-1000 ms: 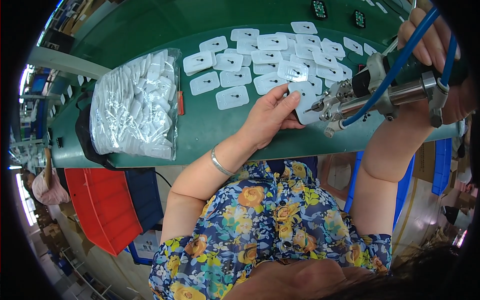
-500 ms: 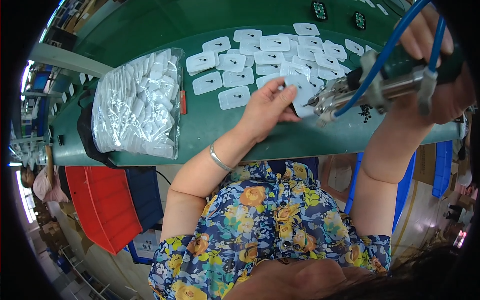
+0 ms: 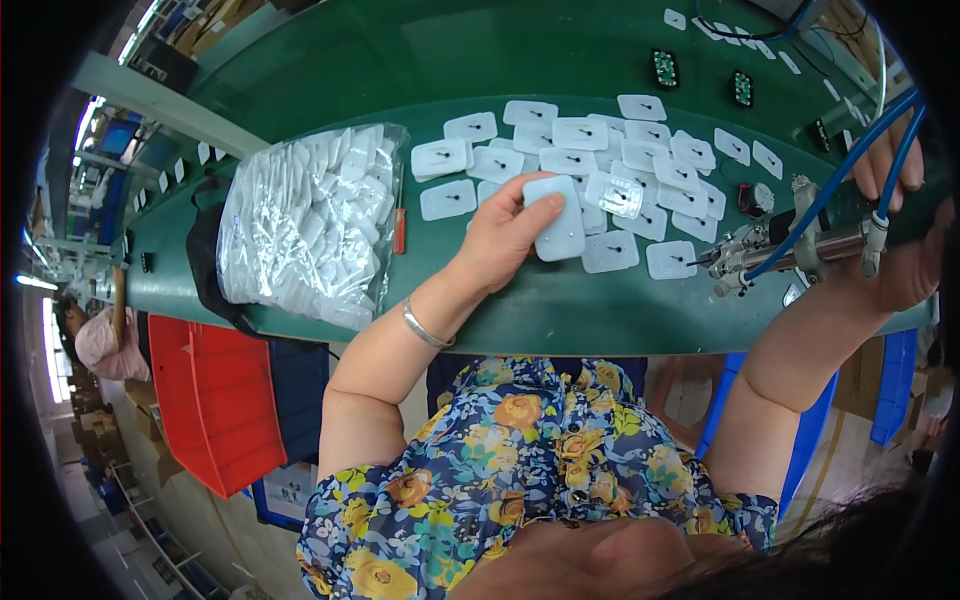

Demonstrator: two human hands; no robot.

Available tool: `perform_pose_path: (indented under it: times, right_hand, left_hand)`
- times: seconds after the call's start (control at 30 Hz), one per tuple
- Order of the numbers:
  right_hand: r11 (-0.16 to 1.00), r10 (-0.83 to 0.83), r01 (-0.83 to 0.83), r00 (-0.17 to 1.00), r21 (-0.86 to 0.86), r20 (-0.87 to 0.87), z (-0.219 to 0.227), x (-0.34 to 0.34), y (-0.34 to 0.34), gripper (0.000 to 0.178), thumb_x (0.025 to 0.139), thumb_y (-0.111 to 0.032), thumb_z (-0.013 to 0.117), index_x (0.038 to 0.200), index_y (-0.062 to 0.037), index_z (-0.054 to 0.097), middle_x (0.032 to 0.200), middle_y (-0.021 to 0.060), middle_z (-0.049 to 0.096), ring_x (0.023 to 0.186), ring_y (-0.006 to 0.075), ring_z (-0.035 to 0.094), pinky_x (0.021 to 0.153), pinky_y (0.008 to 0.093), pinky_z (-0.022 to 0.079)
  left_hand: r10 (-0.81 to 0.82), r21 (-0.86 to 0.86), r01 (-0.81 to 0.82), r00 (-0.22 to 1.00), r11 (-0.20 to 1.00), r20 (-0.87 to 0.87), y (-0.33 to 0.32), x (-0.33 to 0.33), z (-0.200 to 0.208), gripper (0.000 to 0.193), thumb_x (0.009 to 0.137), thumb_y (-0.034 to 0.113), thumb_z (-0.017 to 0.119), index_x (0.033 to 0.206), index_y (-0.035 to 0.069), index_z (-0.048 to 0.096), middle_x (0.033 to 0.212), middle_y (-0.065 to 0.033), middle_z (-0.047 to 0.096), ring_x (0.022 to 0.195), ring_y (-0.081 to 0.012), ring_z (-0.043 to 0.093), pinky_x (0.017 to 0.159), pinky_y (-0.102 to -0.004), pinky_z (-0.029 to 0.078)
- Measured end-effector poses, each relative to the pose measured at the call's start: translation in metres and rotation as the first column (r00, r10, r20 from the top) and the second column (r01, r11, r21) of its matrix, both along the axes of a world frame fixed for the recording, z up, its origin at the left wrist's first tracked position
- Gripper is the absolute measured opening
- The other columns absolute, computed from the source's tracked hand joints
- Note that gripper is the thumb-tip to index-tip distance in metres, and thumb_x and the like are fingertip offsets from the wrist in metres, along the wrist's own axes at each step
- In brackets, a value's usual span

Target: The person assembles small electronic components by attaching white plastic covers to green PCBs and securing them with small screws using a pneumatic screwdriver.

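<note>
A green desk (image 3: 510, 328) carries a filled clear bag (image 3: 305, 228). The right hand (image 3: 915, 265) grips a metal tool (image 3: 838, 245); the left hand (image 3: 497, 240) has its fingers (image 3: 543, 210) closed on a white plate (image 3: 560, 238) above the desk, near scattered plates (image 3: 448, 201).

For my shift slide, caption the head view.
Left hand holds a white plastic cover, right hand a blue-hosed screwdriver, above a green workbench.

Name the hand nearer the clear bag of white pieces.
Left. The left hand, holding a white plate, is right of the clear bag; the right hand, gripping a tool, is much farther right.
</note>
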State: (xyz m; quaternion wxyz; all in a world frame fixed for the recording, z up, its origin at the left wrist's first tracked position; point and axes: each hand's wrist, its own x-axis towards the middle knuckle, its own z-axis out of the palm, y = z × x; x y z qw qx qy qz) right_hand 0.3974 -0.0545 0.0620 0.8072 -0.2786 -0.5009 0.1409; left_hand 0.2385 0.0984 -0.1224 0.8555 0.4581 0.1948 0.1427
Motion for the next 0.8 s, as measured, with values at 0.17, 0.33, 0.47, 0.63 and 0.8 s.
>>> perform_pose_path:
  times: [0.17, 0.33, 0.47, 0.63, 0.8]
  right_hand:
    - [0.938, 0.056, -0.021, 0.994, -0.345, 0.090, 0.012, 0.040, -0.045, 0.058, 0.080, -0.027, 0.062, 0.121, 0.0049, 0.036, 0.094, 0.0069, 0.048, 0.081, 0.0145, 0.048, 0.074, 0.0281, 0.040]
    - [0.931, 0.363, -0.364, 0.929, 0.002, -0.067, -0.016, 0.069, -0.009, 0.055, 0.088, -0.041, 0.049, 0.120, 0.0039, 0.042, 0.104, 0.0129, 0.056, 0.093, 0.0215, 0.055, 0.084, 0.0332, 0.044]
    - [0.851, -0.356, 0.381, 0.924, -0.361, 0.138, -0.011, 0.075, -0.102, 0.050, 0.090, -0.035, 0.048, 0.121, 0.0039, 0.043, 0.110, 0.0134, 0.055, 0.106, 0.0242, 0.051, 0.094, 0.0355, 0.038]
    - [0.055, -0.583, 0.927, 0.332, -0.372, 0.741, -0.100, 0.042, -0.172, 0.043, 0.083, -0.020, 0.059, 0.120, -0.0009, 0.049, 0.120, 0.0174, 0.051, 0.112, 0.0261, 0.048, 0.094, 0.0329, 0.037]
    - [-0.344, -0.413, 0.889, 0.146, -0.302, 0.899, -0.182, 0.015, -0.247, 0.081, 0.070, -0.028, 0.070, 0.133, 0.0013, 0.029, 0.132, 0.0214, 0.036, 0.124, 0.0339, 0.034, 0.102, 0.0390, 0.027]
  left_hand:
    - [0.065, 0.361, -0.031, 0.995, 0.932, -0.082, 0.049, 0.046, 0.013, 0.041, 0.085, 0.028, 0.059, 0.117, 0.006, 0.050, 0.093, -0.0023, 0.058, 0.076, -0.0094, 0.055, 0.059, -0.0221, 0.046]
    - [0.305, 0.725, -0.105, 0.941, 0.681, -0.150, 0.156, 0.118, -0.035, 0.046, 0.082, 0.033, 0.061, 0.112, -0.001, 0.054, 0.098, -0.0071, 0.061, 0.087, -0.0143, 0.055, 0.076, -0.0260, 0.044]
    - [0.346, 0.804, -0.088, 0.926, 0.588, -0.152, 0.213, 0.143, -0.071, 0.050, 0.081, 0.034, 0.061, 0.114, -0.002, 0.054, 0.106, -0.0113, 0.060, 0.094, -0.0179, 0.056, 0.081, -0.0288, 0.043]
    - [0.442, 0.897, 0.144, 0.830, 0.418, -0.339, 0.226, 0.151, -0.074, 0.059, 0.081, 0.045, 0.054, 0.116, -0.003, 0.052, 0.110, -0.0192, 0.058, 0.103, -0.0294, 0.054, 0.088, -0.0341, 0.041]
    - [0.611, 0.997, 0.074, 0.787, 0.037, -0.081, 0.221, 0.128, -0.051, 0.062, 0.083, 0.047, 0.051, 0.120, -0.003, 0.048, 0.117, -0.0215, 0.053, 0.109, -0.0348, 0.050, 0.093, -0.0374, 0.038]
